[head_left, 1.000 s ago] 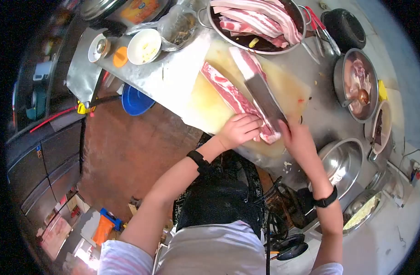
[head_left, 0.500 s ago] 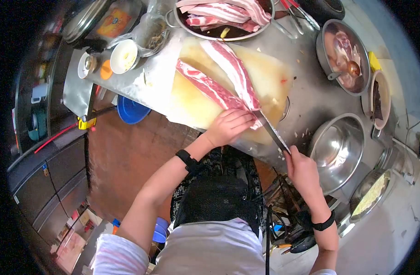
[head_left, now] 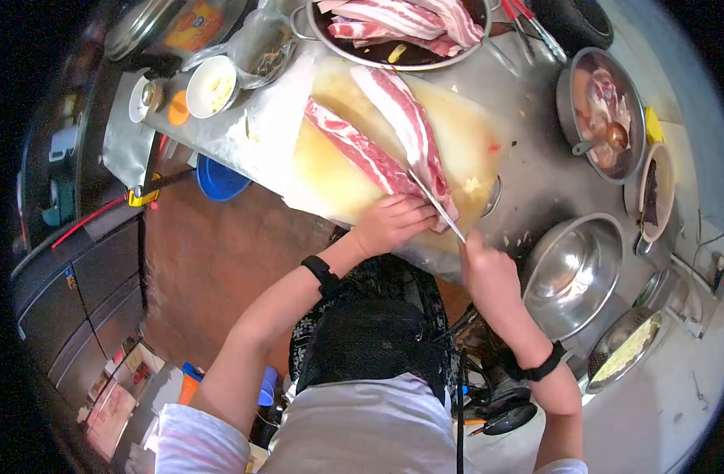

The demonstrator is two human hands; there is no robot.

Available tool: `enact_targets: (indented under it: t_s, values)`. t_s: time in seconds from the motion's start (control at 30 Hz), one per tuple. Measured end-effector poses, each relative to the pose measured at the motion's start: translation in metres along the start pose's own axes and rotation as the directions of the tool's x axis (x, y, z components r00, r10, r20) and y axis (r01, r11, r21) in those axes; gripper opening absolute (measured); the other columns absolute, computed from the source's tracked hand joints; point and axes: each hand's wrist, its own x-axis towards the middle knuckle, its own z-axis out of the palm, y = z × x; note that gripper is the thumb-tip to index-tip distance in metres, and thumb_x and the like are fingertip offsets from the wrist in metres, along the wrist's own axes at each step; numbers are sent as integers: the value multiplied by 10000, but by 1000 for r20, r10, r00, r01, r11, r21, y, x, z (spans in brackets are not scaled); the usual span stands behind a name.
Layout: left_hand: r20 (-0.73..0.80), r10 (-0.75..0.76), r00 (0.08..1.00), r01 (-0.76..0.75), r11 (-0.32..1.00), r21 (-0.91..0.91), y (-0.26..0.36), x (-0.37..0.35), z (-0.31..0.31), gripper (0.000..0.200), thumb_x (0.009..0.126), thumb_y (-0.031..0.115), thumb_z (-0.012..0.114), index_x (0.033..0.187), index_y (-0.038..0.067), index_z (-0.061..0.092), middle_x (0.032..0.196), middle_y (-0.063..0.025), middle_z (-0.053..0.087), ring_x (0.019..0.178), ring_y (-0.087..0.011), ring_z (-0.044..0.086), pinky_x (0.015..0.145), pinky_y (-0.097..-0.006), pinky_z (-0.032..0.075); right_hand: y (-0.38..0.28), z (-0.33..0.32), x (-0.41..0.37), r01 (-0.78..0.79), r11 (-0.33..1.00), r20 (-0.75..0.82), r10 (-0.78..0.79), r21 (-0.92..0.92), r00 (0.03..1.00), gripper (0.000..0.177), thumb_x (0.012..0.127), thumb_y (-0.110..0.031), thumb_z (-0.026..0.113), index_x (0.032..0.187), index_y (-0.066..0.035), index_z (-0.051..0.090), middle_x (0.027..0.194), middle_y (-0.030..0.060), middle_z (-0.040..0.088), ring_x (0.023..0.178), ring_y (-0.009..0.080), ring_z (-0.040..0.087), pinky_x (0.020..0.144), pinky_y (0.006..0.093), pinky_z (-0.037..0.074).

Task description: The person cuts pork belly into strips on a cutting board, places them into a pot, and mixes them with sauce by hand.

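Note:
Two long strips of streaky raw meat lie on a yellowish cutting board [head_left: 330,182]. My left hand [head_left: 393,223] presses with its fingers together on the near end of the left meat strip [head_left: 354,146]. In my right hand [head_left: 490,272] is the handle of a knife [head_left: 437,207]. Its blade slants up and to the left, between the left strip and the near end of the right meat strip [head_left: 401,114]. The blade's tip is just right of my left fingers.
A pan [head_left: 370,57] of meat strips stands behind the board. On the right are a bowl with meat and a ladle [head_left: 567,118], an empty steel bowl [head_left: 575,272] and a colander [head_left: 626,347]. A white bowl [head_left: 212,85] sits at the left.
My right hand has moved left and slightly up with the knife, whose blade now reaches farther up between the strips. My left hand stays on the meat. The whole view has shifted slightly.

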Motion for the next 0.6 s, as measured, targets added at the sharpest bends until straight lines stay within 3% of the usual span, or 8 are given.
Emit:
enact_targets:
  t_s: [0.1, 0.17, 0.23, 0.27, 0.37, 0.53, 0.6]
  values:
    - [-33, 37, 999, -38, 999, -30, -2, 0, -1, 250, 678, 129, 578, 915, 91, 644, 1014, -36, 611, 983, -188, 567, 854, -322, 458, -25, 3, 53, -16, 996, 25, 14, 84, 1000, 183, 902, -178, 467, 955, -2, 472, 642, 237, 596, 599, 385, 621, 509, 470, 500]
    - [-24, 44, 999, -44, 999, -24, -7, -10, 3, 217, 679, 131, 586, 883, 91, 649, 1001, -29, 613, 975, -185, 564, 862, -319, 457, -36, 17, 88, 42, 981, -290, 16, 190, 957, 205, 906, -198, 497, 903, 6, 504, 554, 249, 544, 553, 426, 579, 492, 509, 458]
    - [-50, 56, 997, -58, 997, -49, -3, -8, 4, 189, 653, 112, 570, 825, 69, 634, 938, -47, 614, 947, -204, 587, 820, -358, 464, -42, 9, 108, 80, 964, -306, 2, 255, 952, 242, 918, -228, 469, 952, 9, 507, 583, 246, 564, 584, 428, 589, 521, 507, 471]
    - [-25, 67, 997, -68, 998, -14, -3, -8, 2, 201, 687, 124, 567, 872, 82, 634, 990, -43, 617, 976, -198, 582, 827, -341, 461, -43, 5, 116, 103, 942, -319, 5, 321, 948, 287, 929, -259, 442, 1002, 11, 510, 612, 243, 584, 615, 431, 599, 550, 505, 484]
    - [-53, 43, 998, -41, 999, 30, 0, 0, 1, 229, 723, 135, 558, 938, 91, 624, 1052, -38, 613, 1012, -192, 575, 836, -322, 458, -24, 1, 139, 142, 921, -314, -22, 364, 949, 279, 927, -271, 452, 960, -6, 530, 624, 231, 588, 623, 424, 598, 557, 503, 472]
    - [-38, 62, 997, -60, 997, 38, -1, 1, -1, 255, 752, 137, 537, 990, 85, 611, 1096, -50, 604, 1010, -195, 583, 824, -305, 464, -7, -21, 94, 175, 969, -409, -89, 176, 908, 241, 913, -266, 476, 925, -29, 517, 635, 230, 579, 606, 417, 590, 537, 496, 460]
    - [-26, 72, 997, -70, 996, 58, -1, 1, -3, 249, 754, 138, 531, 984, 84, 611, 1090, -48, 607, 1002, -192, 588, 808, -299, 468, -5, -29, 63, 26, 999, -379, -12, 33, 925, 213, 910, -251, 478, 903, -39, 502, 642, 236, 574, 600, 417, 584, 529, 495, 457]
